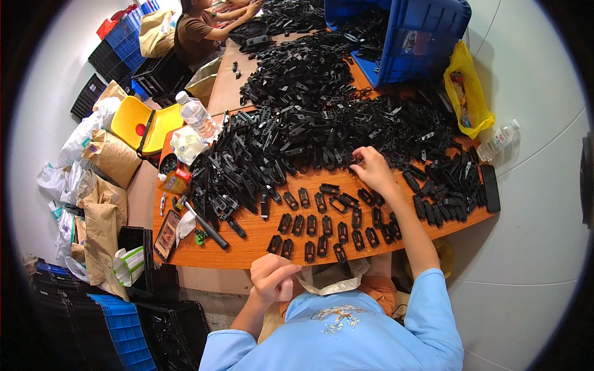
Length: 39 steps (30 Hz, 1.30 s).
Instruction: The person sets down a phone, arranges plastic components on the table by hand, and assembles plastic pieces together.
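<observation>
My right hand (pixel 371 169) reaches to the near edge of a big heap of black plastic parts (pixel 309 123). Its thumb and fingertips are pinched together; whatever they hold is too small to make out. By the table's front edge, my left hand (pixel 272 278) is curled closed, and I cannot tell what, if anything, is inside it. Between the hands, small black oblong frames (pixel 327 226) lie in loose rows on the wooden table (pixel 260 250). Another group of black pieces (pixel 439 201) sits to the right of my right forearm.
A blue crate (pixel 427 43) lies tipped at the back, beside a yellow bag (pixel 461 93). Bottles (pixel 197 114), a phone (pixel 167 235) and a dark-handled tool (pixel 207 226) occupy the left side. Another person (pixel 198 31) works at the far left, near a yellow chair (pixel 145 123).
</observation>
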{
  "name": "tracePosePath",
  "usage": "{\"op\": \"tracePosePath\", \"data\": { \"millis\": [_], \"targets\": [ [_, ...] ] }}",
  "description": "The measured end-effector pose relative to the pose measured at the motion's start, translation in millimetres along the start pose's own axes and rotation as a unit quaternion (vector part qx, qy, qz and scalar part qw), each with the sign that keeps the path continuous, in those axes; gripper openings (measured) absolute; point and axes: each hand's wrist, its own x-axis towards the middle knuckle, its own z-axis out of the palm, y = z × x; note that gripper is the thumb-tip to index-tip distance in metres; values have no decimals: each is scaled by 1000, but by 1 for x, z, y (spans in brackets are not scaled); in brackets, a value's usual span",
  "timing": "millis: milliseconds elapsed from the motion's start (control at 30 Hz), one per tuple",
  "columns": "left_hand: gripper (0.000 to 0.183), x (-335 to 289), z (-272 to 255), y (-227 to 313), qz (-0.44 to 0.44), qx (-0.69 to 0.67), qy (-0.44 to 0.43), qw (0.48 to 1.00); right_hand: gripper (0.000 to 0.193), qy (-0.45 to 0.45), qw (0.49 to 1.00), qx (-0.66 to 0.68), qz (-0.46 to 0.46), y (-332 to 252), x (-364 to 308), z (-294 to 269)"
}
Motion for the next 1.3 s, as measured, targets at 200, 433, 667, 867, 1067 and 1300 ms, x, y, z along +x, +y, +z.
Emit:
{"op": "tracePosePath", "data": {
  "millis": [200, 433, 667, 867, 1067, 1300],
  "targets": [
    [20, -21, 14, 9, -117, 43, 9, 992, 47, 7, 981, -190, 33, -16, -1, 11],
    [18, -23, 20, 18, -151, 36, -17, 988, 47, -23, 986, -149, 65, -4, -16, 15],
    [23, 3, 46, 13, -218, -91, 3, 972, 34, 26, 999, -11, 47, 5, -18, 0],
    [32, 30, 90, -6, -427, -414, 104, 797, 25, 71, 971, 196, -114, -88, -63, -40],
    [38, 27, 97, 6, -495, -594, 54, 631, 24, 64, 974, 120, -182, -106, -125, -28],
    [35, 4, 92, 2, -522, -596, 80, 605, 21, 100, 965, 98, -222, -103, -146, -25]
  ]
}}
